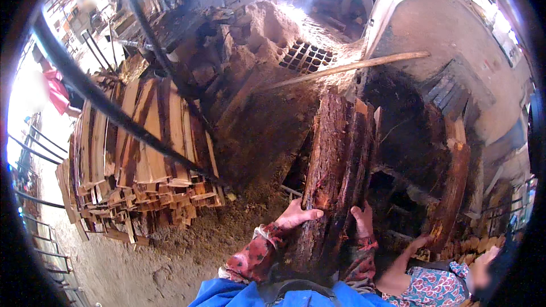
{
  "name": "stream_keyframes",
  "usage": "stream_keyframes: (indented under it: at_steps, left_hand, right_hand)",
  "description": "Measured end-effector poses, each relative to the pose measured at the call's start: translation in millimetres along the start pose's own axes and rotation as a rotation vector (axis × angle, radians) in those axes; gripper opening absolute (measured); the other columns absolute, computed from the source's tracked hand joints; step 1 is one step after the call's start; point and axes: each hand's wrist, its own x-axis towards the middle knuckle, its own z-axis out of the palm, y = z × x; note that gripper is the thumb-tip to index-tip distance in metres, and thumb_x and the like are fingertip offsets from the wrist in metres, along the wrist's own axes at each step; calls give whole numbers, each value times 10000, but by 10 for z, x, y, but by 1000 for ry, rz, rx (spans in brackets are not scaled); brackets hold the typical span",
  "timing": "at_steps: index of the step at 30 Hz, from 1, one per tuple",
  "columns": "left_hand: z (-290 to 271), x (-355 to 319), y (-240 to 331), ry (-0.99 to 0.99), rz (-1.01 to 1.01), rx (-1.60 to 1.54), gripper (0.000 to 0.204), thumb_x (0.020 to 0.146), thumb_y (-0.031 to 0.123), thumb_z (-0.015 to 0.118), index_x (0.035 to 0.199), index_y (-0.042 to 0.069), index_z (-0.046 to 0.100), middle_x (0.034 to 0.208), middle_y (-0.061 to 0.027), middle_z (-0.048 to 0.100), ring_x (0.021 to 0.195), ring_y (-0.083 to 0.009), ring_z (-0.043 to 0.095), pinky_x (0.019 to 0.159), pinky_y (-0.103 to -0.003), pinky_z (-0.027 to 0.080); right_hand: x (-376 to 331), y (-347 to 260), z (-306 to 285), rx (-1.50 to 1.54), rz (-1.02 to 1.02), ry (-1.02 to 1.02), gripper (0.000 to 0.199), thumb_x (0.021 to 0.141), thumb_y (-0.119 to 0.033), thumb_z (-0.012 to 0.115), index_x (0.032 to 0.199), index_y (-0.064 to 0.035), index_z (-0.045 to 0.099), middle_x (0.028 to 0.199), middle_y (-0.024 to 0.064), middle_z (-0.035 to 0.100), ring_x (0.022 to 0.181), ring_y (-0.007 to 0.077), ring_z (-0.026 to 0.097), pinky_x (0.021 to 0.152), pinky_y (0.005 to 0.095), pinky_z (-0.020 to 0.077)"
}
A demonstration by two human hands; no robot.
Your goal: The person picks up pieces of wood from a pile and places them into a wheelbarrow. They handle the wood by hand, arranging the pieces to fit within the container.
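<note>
A thick, bark-covered log [325,159] stretches away from my body at the centre, with narrower split pieces of wood [359,153] lying along its right side. My left hand [298,214] clasps the log's left side, thumb across the bark. On the right side of the bundle, my right hand [364,220] presses against the split pieces with its thumb up; its other fingers are partly hidden. Both my forearms wear red patterned sleeves.
A large stack of split firewood [149,136] stands at the left, behind a dark curved bar [114,108]. Ahead lie a long pole [352,69] and a metal grate [307,57]. At lower right, a co-worker's hand [420,243] touches another log [455,185].
</note>
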Motion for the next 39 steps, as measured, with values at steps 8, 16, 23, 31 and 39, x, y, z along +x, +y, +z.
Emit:
stream_keyframes:
  at_steps: [8,16,23,31,39]
  left_hand:
    - [-272,-723,-6,59,78,55,707,724,320,831,1271,-26,549,1132,-89,656,1007,-178,594,948,-344,460]
    - [-115,-1205,113,191,153,-80,724,699,240,864,1282,-34,532,1179,-90,637,1063,-177,575,1002,-345,432]
    - [193,-1659,-38,360,308,-46,711,682,152,874,1273,-33,523,1103,-72,648,987,-158,606,882,-319,514]
    - [462,-2357,-136,414,478,-42,905,614,178,920,1359,-37,453,1215,-82,610,1070,-173,567,964,-346,462]
    - [367,-3925,-1020,444,719,0,969,614,204,930,1391,-15,393,1316,-104,568,1182,-182,521,1047,-379,424]
  right_hand:
    - [-511,73,528,2,45,54,822,788,-107,794,1460,-12,330,1022,61,620,857,153,601,798,300,536]
    - [-383,221,500,262,89,-195,797,780,-143,801,1436,-21,366,1143,70,601,920,174,609,836,325,529]
    - [-728,-549,1015,76,38,-468,886,659,-250,893,1380,-24,430,1246,53,576,1096,198,563,961,343,468]
    - [-1136,-515,1017,31,-52,-662,931,630,-260,895,1392,-43,405,1278,67,539,1129,230,537,962,375,455]
    - [-2503,92,1414,-93,-237,-448,931,660,-355,842,1411,-64,375,1334,110,481,1159,275,507,978,434,439]
